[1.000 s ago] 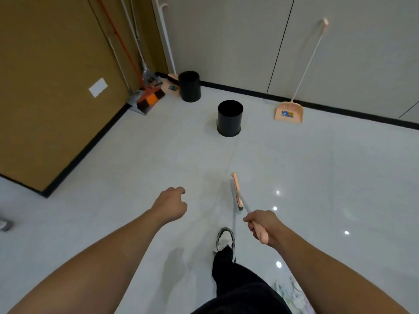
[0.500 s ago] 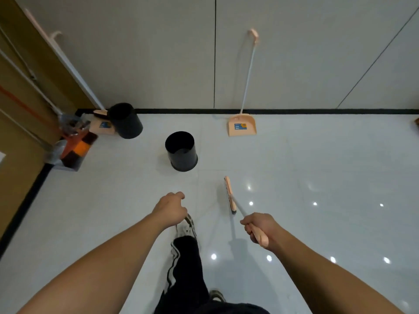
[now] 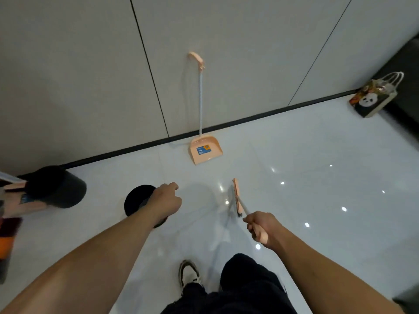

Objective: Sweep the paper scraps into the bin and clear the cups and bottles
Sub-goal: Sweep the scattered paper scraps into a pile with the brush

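Note:
My right hand (image 3: 260, 227) grips the peach handle of a broom (image 3: 238, 197), whose head hangs just above the white floor ahead of me. A peach dustpan (image 3: 205, 150) with a long handle leans against the grey wall straight ahead. My left hand (image 3: 166, 201) is loosely curled, holds nothing, and hovers in front of a black bin (image 3: 136, 203) that it partly hides. No paper scraps, cups or bottles show in this view.
A second black bin (image 3: 59, 189) stands at the left by the wall, beside other brooms and dustpans (image 3: 9, 200) at the frame's edge. A panda-printed paper bag (image 3: 371, 98) sits at the far right by a dark piece of furniture. My shoe (image 3: 188, 273) and dark trouser leg are below.
My view has swung right and I have stepped closer to the wall. The dustpan is now nearer and centred, the bins have slid left, and the paper bag has come into view.

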A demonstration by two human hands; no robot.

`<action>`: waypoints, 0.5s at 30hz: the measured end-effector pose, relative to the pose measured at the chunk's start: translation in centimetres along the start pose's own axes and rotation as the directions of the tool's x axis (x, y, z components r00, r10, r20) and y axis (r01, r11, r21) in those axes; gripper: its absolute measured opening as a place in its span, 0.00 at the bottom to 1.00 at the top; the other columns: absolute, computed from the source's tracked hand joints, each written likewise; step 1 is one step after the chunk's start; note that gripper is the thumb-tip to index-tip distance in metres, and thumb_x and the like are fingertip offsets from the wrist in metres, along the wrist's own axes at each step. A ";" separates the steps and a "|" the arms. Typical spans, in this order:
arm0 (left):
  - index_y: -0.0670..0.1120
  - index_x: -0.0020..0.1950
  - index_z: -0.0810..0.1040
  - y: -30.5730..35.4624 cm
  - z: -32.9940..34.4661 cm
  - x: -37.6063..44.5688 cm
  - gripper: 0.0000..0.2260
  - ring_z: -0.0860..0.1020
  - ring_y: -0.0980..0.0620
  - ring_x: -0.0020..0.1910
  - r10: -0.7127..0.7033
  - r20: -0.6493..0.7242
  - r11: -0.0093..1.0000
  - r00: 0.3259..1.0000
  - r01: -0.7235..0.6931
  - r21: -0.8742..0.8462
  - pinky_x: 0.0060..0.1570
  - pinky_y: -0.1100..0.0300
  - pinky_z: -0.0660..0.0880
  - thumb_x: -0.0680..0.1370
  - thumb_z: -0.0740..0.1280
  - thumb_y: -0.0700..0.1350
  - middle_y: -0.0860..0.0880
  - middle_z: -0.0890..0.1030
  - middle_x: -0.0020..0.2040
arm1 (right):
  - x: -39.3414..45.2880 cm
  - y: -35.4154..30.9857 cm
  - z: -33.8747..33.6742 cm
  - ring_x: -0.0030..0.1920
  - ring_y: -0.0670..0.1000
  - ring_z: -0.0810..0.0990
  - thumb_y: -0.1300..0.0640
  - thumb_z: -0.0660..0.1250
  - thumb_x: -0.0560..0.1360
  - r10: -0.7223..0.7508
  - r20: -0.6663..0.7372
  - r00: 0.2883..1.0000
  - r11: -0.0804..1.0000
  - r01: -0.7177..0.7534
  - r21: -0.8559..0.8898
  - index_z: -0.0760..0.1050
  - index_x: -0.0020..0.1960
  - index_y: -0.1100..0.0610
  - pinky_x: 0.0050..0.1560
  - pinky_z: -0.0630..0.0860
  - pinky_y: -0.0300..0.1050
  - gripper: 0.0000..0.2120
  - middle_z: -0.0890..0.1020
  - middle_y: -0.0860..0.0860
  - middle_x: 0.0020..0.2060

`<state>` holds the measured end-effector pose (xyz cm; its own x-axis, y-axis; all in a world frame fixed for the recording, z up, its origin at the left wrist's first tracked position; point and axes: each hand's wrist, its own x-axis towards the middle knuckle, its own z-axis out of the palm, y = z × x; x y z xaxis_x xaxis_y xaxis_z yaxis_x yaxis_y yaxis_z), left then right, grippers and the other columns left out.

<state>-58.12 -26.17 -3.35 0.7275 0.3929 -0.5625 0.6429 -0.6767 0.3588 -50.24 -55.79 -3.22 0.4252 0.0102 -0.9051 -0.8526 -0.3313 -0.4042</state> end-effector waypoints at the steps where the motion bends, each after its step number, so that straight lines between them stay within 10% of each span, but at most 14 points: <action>1: 0.49 0.72 0.66 0.6 -1.1 1.8 0.23 0.71 0.43 0.63 0.010 0.002 1.000 1.000 -0.010 0.015 0.53 0.57 0.71 0.76 0.61 0.47 0.44 0.69 0.68 | 0.7 -1.6 0.6 0.21 0.49 0.70 0.69 0.68 0.74 0.000 -0.001 1.000 1.000 0.000 0.018 0.76 0.51 0.70 0.21 0.66 0.37 0.07 0.74 0.56 0.25; 15: 0.48 0.73 0.67 10.6 -16.7 27.9 0.24 0.68 0.43 0.68 0.054 -0.036 0.979 0.998 -0.046 0.201 0.64 0.54 0.67 0.76 0.62 0.45 0.44 0.68 0.70 | 15.9 -27.2 4.6 0.15 0.46 0.69 0.65 0.62 0.79 0.079 0.155 0.985 0.943 -0.125 0.309 0.72 0.47 0.64 0.16 0.66 0.33 0.03 0.70 0.56 0.29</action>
<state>-27.00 -11.95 -2.81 0.7694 0.3779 -0.5151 0.5477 -0.8052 0.2274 -21.67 -42.24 -7.21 0.3039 0.1303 -0.9438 -0.9508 -0.0216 -0.3091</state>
